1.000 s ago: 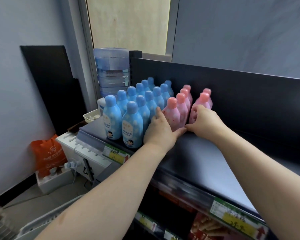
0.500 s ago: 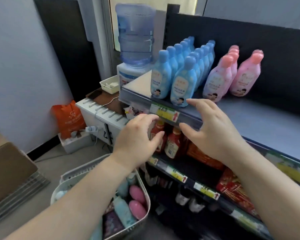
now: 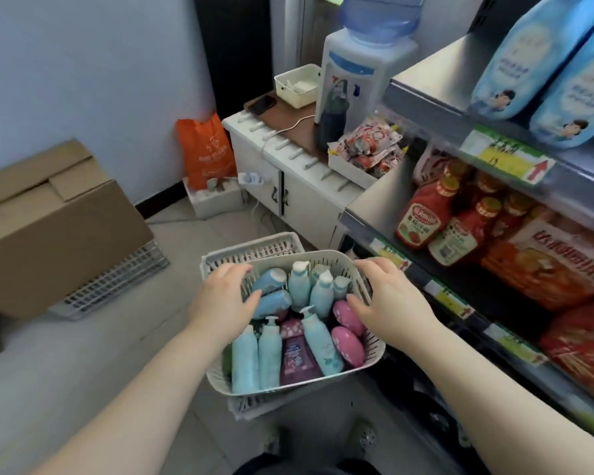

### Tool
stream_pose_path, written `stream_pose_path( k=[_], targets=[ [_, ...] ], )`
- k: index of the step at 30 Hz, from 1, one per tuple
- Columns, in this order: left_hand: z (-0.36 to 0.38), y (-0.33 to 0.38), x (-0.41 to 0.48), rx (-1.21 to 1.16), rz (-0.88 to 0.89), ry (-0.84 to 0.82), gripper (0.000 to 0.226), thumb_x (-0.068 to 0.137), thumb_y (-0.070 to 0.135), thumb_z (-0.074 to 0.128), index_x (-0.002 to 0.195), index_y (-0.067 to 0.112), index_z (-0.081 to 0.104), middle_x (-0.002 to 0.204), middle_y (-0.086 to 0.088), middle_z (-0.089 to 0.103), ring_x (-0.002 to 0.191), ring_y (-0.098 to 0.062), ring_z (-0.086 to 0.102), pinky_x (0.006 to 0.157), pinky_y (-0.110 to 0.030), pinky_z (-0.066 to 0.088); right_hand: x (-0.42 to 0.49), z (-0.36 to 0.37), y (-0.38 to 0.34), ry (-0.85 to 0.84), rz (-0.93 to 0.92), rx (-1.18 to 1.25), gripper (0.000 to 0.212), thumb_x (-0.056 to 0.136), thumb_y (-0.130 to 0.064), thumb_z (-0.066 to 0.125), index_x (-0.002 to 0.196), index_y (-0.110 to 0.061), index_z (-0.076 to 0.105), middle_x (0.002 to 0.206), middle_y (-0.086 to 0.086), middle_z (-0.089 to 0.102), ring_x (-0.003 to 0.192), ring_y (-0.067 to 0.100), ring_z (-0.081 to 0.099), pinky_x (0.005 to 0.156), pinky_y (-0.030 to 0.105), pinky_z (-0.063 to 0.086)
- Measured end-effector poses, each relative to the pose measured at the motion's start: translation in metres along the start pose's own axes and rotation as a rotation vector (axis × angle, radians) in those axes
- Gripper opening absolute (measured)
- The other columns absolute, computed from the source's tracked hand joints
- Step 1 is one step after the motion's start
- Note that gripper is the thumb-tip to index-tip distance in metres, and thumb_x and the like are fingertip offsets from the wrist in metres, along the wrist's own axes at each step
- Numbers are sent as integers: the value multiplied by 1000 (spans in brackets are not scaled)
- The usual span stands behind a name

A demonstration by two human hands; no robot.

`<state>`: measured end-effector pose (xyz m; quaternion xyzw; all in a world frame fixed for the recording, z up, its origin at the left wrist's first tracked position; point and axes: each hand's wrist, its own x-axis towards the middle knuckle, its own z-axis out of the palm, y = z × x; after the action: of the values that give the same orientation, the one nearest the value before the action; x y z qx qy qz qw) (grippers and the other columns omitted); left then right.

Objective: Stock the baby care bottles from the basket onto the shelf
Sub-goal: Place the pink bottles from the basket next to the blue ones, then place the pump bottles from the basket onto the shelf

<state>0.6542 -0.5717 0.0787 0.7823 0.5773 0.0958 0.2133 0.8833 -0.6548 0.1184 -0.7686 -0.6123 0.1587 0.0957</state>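
A pale slotted basket [image 3: 374, 354] sits low in front of me, full of baby care bottles: light blue pump bottles [image 3: 270, 351], blue bottles lying flat [image 3: 271, 281], pink bottles [image 3: 347, 341] and a purple one [image 3: 297, 358]. My left hand [image 3: 220, 299] hovers over the basket's left side, fingers spread, fingertips by a flat blue bottle. My right hand [image 3: 388, 299] reaches in from the right, fingers apart, thumb near a pink bottle. Neither hand holds anything. Blue bottles [image 3: 535, 63] stand on the top shelf [image 3: 436, 84] at upper right.
Ketchup bottles [image 3: 422, 214] and red packets fill the lower shelves on the right. A white cabinet [image 3: 299, 180] with a water dispenser [image 3: 360, 70] stands behind the basket. A cardboard box [image 3: 52, 228] and an orange bag [image 3: 206, 152] are on the left. A second basket lies under the first.
My hands left the pink bottles on the top shelf and came down to the basket. My view tilted from the shelf down to the floor.
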Motion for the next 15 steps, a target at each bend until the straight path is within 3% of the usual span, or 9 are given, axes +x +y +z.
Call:
stream_pose_path(
  k=[6, 15],
  targets=[
    [30, -65, -10, 35, -206, -150, 48, 90, 34, 56, 136, 22, 45, 139, -2, 46, 122, -25, 48, 94, -39, 45, 21, 69, -3, -179, 58, -6, 59, 90, -39, 55, 144, -23, 37, 145, -4, 38, 129, 17, 42, 98, 30, 42],
    [67, -105, 1, 62, -286, -255, 52, 92, 29, 53, 141, 18, 37, 139, -5, 43, 126, -27, 42, 99, -41, 43, 44, 149, 5, -396, 160, 9, 61, 92, -36, 55, 145, -16, 34, 143, 6, 41, 129, 24, 42, 103, 35, 40]
  ],
)
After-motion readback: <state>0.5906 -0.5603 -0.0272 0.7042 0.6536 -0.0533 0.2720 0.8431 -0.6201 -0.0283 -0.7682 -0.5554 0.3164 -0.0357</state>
